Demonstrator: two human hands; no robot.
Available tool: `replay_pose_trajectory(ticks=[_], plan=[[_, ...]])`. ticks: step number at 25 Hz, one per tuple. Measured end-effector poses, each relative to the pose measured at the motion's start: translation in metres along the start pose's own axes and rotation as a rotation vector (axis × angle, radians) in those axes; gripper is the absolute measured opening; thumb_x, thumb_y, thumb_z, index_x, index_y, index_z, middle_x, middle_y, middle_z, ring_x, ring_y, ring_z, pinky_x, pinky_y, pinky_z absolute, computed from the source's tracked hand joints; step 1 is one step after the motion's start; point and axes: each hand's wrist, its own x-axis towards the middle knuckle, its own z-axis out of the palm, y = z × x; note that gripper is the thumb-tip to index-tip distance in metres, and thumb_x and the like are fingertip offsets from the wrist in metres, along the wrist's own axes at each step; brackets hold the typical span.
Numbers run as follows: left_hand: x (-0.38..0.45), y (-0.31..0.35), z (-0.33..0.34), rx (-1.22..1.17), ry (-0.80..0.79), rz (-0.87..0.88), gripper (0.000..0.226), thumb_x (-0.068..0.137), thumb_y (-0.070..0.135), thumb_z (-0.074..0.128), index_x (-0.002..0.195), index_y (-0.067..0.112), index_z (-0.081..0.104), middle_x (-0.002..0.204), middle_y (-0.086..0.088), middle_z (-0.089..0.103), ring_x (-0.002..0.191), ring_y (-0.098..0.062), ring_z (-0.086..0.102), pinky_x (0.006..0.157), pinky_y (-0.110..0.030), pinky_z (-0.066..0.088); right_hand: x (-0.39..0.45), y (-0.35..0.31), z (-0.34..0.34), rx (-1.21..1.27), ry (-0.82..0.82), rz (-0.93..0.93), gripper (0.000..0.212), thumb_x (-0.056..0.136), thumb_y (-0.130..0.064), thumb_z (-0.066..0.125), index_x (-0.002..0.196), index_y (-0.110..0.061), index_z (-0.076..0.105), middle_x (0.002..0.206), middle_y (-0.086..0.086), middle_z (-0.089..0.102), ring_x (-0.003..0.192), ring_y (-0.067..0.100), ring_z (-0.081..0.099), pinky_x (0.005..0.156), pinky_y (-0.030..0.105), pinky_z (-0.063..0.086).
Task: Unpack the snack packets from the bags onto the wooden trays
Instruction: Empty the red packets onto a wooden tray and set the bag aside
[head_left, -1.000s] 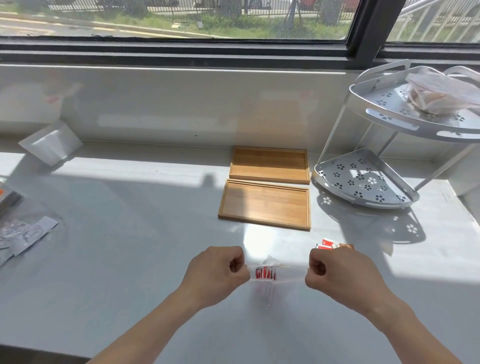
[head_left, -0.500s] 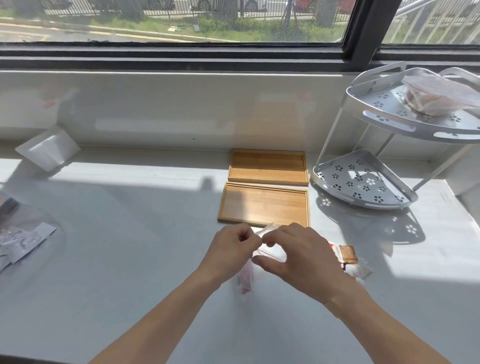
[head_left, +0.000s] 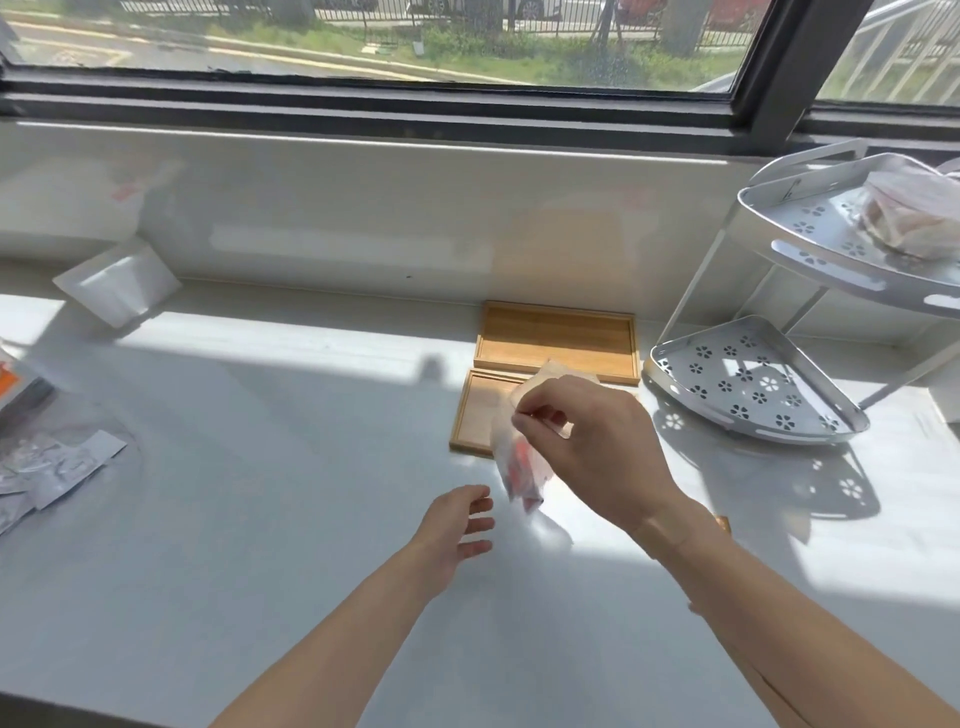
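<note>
My right hand (head_left: 597, 447) pinches a small clear plastic bag (head_left: 514, 462) by its top edge and holds it up above the counter. Red snack packets show through the bag's lower part. The bag hangs over the front left corner of the near wooden tray (head_left: 480, 415). A second wooden tray (head_left: 558, 335) lies just behind it, with nothing on it. My left hand (head_left: 457, 525) hovers below and left of the bag, fingers spread, holding nothing. A brown snack piece (head_left: 722, 522) peeks out behind my right forearm.
A white two-tier corner rack (head_left: 753, 384) stands right of the trays, with a filled plastic bag (head_left: 909, 213) on its upper shelf. Clear bags and white packets (head_left: 47, 467) lie at the left edge. A white pouch (head_left: 117, 283) leans against the back wall.
My left hand has let go of the bag and dropped away. My right hand has lifted the bag up and toward the near tray.
</note>
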Motion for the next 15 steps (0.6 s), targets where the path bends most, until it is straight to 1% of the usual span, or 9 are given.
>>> replay_pose_trajectory(ticks=[2, 3, 5, 7, 9, 12, 14, 15], plan=[[0.01, -0.003, 0.007, -0.166, -0.13, -0.018, 0.028, 0.095, 0.023, 0.053, 0.114, 0.006, 0.066, 0.11, -0.012, 0.068, 0.096, -0.024, 0.062, 0.075, -0.036, 0.051, 0.006, 0.007, -0.002, 0.039, 0.017, 0.02, 0.003, 0.083, -0.025, 0.071, 0.081, -0.024, 0.069, 0.077, -0.009, 0.068, 0.069, 0.017, 0.062, 0.065, 0.04, 0.054], [0.013, -0.002, 0.009, -0.232, -0.167, -0.011, 0.025, 0.096, 0.023, 0.051, 0.109, 0.008, 0.067, 0.107, -0.011, 0.07, 0.098, -0.024, 0.063, 0.076, -0.036, 0.05, 0.008, 0.011, -0.003, 0.054, 0.015, 0.032, 0.002, 0.083, -0.024, 0.071, 0.081, -0.024, 0.069, 0.076, -0.009, 0.068, 0.069, 0.017, 0.062, 0.066, 0.041, 0.054], [0.017, 0.003, 0.011, -0.266, -0.16, 0.021, 0.021, 0.097, 0.024, 0.051, 0.096, 0.011, 0.067, 0.093, -0.006, 0.072, 0.095, -0.024, 0.065, 0.073, -0.033, 0.048, 0.011, 0.019, -0.004, 0.074, 0.021, 0.058, 0.002, 0.083, -0.022, 0.072, 0.082, -0.023, 0.07, 0.075, -0.007, 0.068, 0.068, 0.017, 0.062, 0.067, 0.042, 0.054], [0.022, 0.01, 0.009, -0.214, -0.1, 0.055, 0.024, 0.098, 0.027, 0.051, 0.089, 0.014, 0.069, 0.086, -0.003, 0.073, 0.085, -0.02, 0.066, 0.07, -0.031, 0.047, 0.014, 0.03, -0.006, 0.086, 0.03, 0.087, 0.002, 0.084, -0.019, 0.073, 0.083, -0.02, 0.071, 0.074, -0.006, 0.068, 0.068, 0.016, 0.062, 0.068, 0.043, 0.054], [0.027, 0.015, 0.003, -0.194, -0.018, 0.088, 0.021, 0.099, 0.026, 0.053, 0.089, 0.015, 0.068, 0.085, -0.002, 0.072, 0.077, -0.016, 0.065, 0.068, -0.029, 0.047, 0.017, 0.04, -0.006, 0.094, 0.023, 0.142, 0.002, 0.084, -0.019, 0.073, 0.085, -0.02, 0.071, 0.074, -0.006, 0.069, 0.069, 0.017, 0.062, 0.07, 0.043, 0.055], [0.036, 0.03, -0.005, -0.149, 0.133, 0.14, 0.016, 0.097, 0.021, 0.058, 0.088, 0.013, 0.068, 0.084, -0.003, 0.071, 0.074, -0.016, 0.063, 0.064, -0.027, 0.048, 0.021, 0.063, -0.002, 0.075, 0.026, 0.236, 0.006, 0.083, -0.02, 0.073, 0.088, -0.022, 0.071, 0.069, -0.007, 0.067, 0.068, 0.017, 0.063, 0.072, 0.04, 0.055], [0.041, 0.045, -0.007, -0.057, 0.21, 0.206, 0.015, 0.095, 0.021, 0.061, 0.085, 0.014, 0.069, 0.083, -0.003, 0.071, 0.074, -0.017, 0.063, 0.063, -0.027, 0.05, 0.023, 0.083, 0.002, 0.089, 0.047, 0.294, 0.004, 0.083, -0.019, 0.073, 0.085, -0.02, 0.07, 0.065, -0.008, 0.066, 0.065, 0.016, 0.063, 0.071, 0.038, 0.055], [0.043, 0.054, -0.007, -0.008, 0.239, 0.245, 0.015, 0.095, 0.021, 0.061, 0.084, 0.014, 0.069, 0.082, -0.003, 0.07, 0.073, -0.017, 0.063, 0.063, -0.027, 0.05, 0.023, 0.093, 0.004, 0.122, 0.038, 0.351, 0.003, 0.083, -0.02, 0.073, 0.083, -0.019, 0.07, 0.065, -0.009, 0.066, 0.066, 0.014, 0.063, 0.071, 0.036, 0.054]])
